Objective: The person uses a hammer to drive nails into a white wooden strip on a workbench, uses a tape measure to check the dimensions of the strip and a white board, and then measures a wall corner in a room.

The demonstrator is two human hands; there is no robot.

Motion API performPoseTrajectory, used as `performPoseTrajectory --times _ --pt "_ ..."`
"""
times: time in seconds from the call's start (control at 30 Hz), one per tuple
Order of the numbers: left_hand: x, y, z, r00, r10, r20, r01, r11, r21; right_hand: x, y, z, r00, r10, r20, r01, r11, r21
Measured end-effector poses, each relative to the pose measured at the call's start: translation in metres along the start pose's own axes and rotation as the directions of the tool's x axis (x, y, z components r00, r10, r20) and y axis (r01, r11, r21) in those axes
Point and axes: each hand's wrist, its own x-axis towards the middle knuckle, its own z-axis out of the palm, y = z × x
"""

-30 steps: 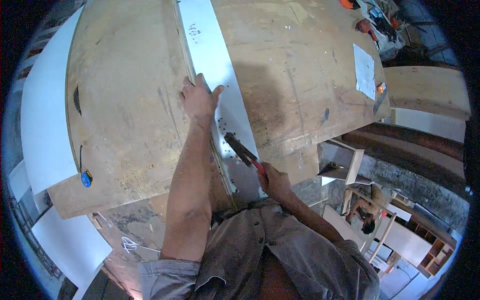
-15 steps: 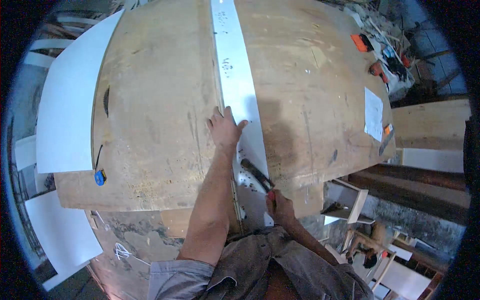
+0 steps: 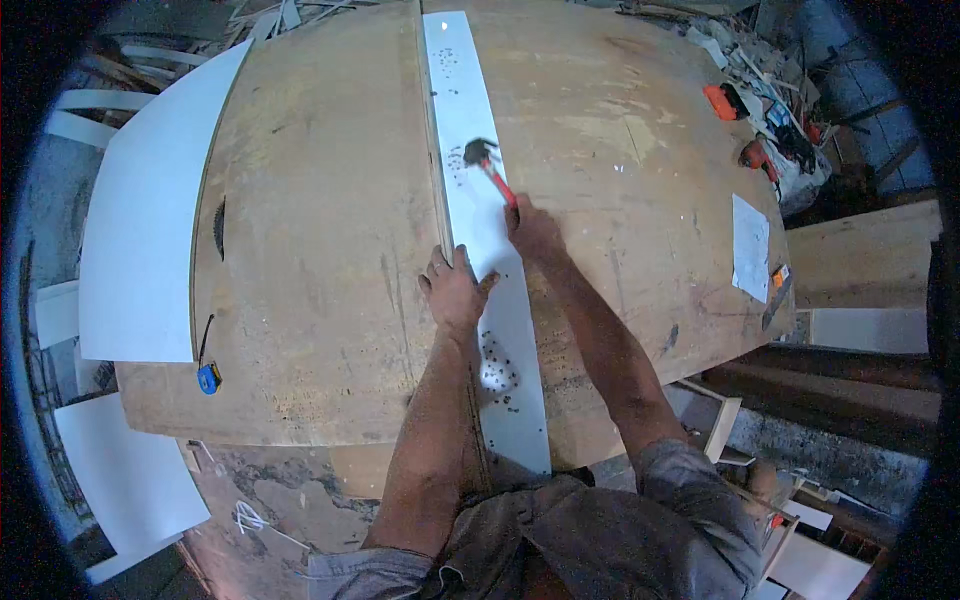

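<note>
A long white board strip (image 3: 512, 300) runs away from me down the middle of the plywood table. Small dark bits, perhaps nails, lie on it in several clusters. My left hand (image 3: 455, 292) lies over the strip's left edge, fingers and thumb apart, beside a thin wooden edge (image 3: 436, 180). In my right hand (image 3: 535, 232) is a hammer (image 3: 497, 180) with a red handle. Its dark, blurred head is above or on the strip beside the middle cluster; contact cannot be told.
A large white sheet (image 3: 150, 230) covers the table's left side, near a blue tape measure (image 3: 208, 377) and a dark saw blade (image 3: 219, 228). At right are white paper (image 3: 750, 245), a red power tool (image 3: 756, 156) and piled scraps. Wooden frames (image 3: 725, 425) stand beyond the right edge.
My right hand has carried the hammer forward, from the near part of the strip to past my left hand. The left hand stays at the strip's edge.
</note>
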Motion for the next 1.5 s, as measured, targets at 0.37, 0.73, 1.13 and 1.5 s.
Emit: performPoseTrajectory --times 0.37,0.73,1.13,1.5 --pt "-0.001 -0.011 -0.002 0.999 -0.042 -0.011 0.042 0.999 0.025 -0.006 -0.024 0.007 0.999 0.044 0.002 -0.044 0.998 0.045" --pt "-0.021 -0.014 0.016 0.998 0.012 0.070 -0.010 1.000 -0.019 -0.008 -0.002 0.017 0.993 0.092 0.078 -0.088 0.995 -0.049" --pt "0.006 -0.010 -0.002 1.000 -0.011 0.007 0.011 1.000 -0.006 0.213 -0.125 -0.098 0.873 -0.067 -0.483 0.285 0.874 0.394" --pt "0.012 -0.006 -0.003 0.998 -0.044 0.055 0.046 0.999 -0.023 0.284 -0.030 0.060 0.993 0.090 -0.081 -0.080 0.990 0.117"
